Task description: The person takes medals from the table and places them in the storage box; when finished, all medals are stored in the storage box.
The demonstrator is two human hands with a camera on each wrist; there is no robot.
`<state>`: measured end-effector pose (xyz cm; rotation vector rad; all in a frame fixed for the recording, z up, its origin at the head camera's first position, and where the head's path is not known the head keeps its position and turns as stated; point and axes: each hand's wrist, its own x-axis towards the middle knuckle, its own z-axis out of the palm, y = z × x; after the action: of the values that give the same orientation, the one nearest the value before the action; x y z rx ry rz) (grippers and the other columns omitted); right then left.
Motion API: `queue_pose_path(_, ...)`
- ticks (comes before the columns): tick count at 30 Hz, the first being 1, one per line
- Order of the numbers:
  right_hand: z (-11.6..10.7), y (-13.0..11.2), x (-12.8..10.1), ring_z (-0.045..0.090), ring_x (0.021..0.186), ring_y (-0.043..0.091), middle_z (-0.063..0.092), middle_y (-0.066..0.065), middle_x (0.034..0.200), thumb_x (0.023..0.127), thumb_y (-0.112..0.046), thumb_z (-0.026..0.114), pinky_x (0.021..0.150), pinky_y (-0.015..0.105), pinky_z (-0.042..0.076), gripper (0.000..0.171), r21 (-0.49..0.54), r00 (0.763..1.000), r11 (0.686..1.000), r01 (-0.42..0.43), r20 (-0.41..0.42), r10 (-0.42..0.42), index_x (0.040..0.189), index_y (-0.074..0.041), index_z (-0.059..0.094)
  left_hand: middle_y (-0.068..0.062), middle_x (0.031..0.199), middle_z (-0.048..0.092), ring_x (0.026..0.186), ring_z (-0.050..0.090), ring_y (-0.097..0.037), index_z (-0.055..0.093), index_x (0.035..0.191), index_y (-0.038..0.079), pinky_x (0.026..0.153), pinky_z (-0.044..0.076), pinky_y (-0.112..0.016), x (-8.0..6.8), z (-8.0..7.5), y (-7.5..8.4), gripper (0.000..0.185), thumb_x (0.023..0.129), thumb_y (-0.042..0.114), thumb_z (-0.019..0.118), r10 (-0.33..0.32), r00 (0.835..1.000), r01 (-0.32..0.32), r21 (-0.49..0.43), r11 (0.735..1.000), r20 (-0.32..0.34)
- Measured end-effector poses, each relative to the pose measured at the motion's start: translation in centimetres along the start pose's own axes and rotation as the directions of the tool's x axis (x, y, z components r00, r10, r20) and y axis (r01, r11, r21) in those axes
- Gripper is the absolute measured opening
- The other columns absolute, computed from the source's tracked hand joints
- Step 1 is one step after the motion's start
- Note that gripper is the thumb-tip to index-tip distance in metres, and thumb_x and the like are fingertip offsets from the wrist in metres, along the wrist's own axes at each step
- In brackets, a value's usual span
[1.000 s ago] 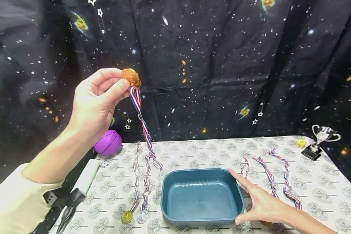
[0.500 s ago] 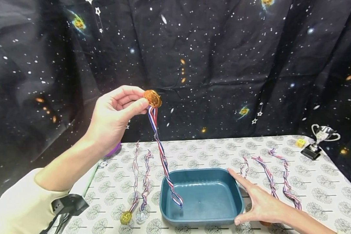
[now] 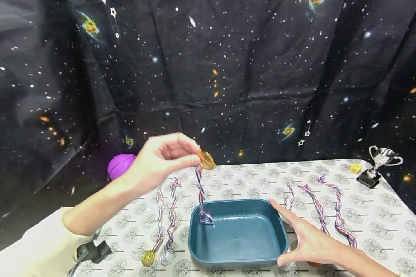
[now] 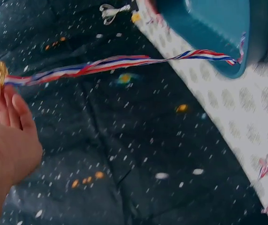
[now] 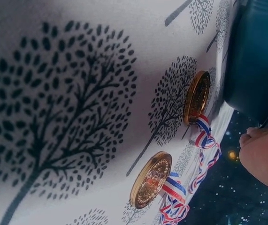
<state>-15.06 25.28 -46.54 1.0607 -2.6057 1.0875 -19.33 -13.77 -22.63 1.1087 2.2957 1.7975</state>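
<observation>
Star-printed cloth is hanging behind the bench (image 3: 367,215); left hand (image 3: 161,157) is pinching a gold medal (image 3: 206,160), ribbon (image 3: 202,200) trailing below the grip into the tray (image 3: 237,232), right hand (image 3: 306,240) spread flat, steadying it

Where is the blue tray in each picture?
Head view: the blue tray sits bottom middle, right hand on its right side.
Left wrist view: top right corner, ribbon trailing in.
Right wrist view: top right edge.
Shared landmark: the tree-patterned tablecloth.
</observation>
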Motion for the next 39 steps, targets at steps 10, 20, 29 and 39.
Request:
queue_pose_path(10,-0.2,0.2,0.0,0.040,0.152,0.019,0.036,0.021,0.168,0.068,-0.054,0.099,0.118,0.011,0.023,0.136,0.035,1.000,0.999,-0.014,-0.001,0.014,0.171,-0.011,0.019,-0.005,0.101,0.081,0.094,0.078,-0.037,0.077,0.115,0.005,0.088,0.064,-0.035,-1.0,6.1,-4.7,0.021,0.094,0.002,0.080,-0.175,0.897,0.198,-0.015,0.980,0.405)
queue_pose_path(20,-0.3,0.1,0.1,0.045,0.149,0.025,0.038,0.015,0.169,0.069,-0.056,0.098,0.118,0.024,0.037,0.135,-0.003,0.999,0.999,-0.034,0.000,0.034,0.171,-0.018,0.019,-0.001,0.091,0.077,0.078,0.074,-0.014,0.080,0.107,0.006,0.079,0.063,-0.028,-1.3,12.3,-12.5,0.016,0.092,-0.001,0.080,-0.368,0.879,0.402,-0.056,0.914,0.304)
queue_pose_path(29,-0.2,0.0,0.0,0.044,0.150,0.023,0.036,0.012,0.170,0.067,-0.057,0.098,0.117,0.037,0.044,0.136,-0.023,0.997,0.996,-0.082,0.008,0.083,0.172,-0.021,0.018,-0.005,0.085,0.074,0.079,0.073,-0.019,0.078,0.100,0.003,0.077,0.066,-0.033,-0.9,16.2,-18.1,0.008,0.093,0.001,0.080,-0.481,0.869,0.491,-0.079,0.868,0.117)
queue_pose_path(39,-0.1,0.0,-0.1,0.041,0.151,0.020,0.035,0.013,0.170,0.070,-0.055,0.097,0.118,0.033,0.041,0.134,0.014,0.998,0.998,-0.069,0.015,0.069,0.172,-0.021,0.017,-0.008,0.073,0.077,0.062,0.074,-0.016,0.079,0.090,0.003,0.059,0.064,-0.028,-0.6,18.6,-19.7,0.005,0.089,0.002,0.084,-0.554,0.833,0.554,0.006,0.833,0.008)
